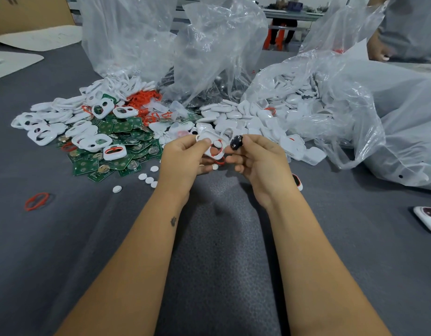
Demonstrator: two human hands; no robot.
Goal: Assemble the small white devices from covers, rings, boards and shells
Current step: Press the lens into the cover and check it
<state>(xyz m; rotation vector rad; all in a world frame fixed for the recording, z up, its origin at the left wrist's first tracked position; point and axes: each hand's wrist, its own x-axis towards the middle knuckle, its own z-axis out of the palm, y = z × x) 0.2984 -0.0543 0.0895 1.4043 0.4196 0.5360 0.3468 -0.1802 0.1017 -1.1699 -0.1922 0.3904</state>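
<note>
Hands meet above the grey tabletop (221, 251): left hand (182, 158) pinches one white plastic cover (213, 144) with two openings and a red ring fitted; right hand (255, 158) pinches one small black part (236, 142). Four white discs (146, 179) lie left of them.

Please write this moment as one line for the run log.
left hand: holds white cover with red ring | right hand: pinches black part | parts apart

Bare forearms, 1 sm. tattoo (173, 221) on L.
</note>
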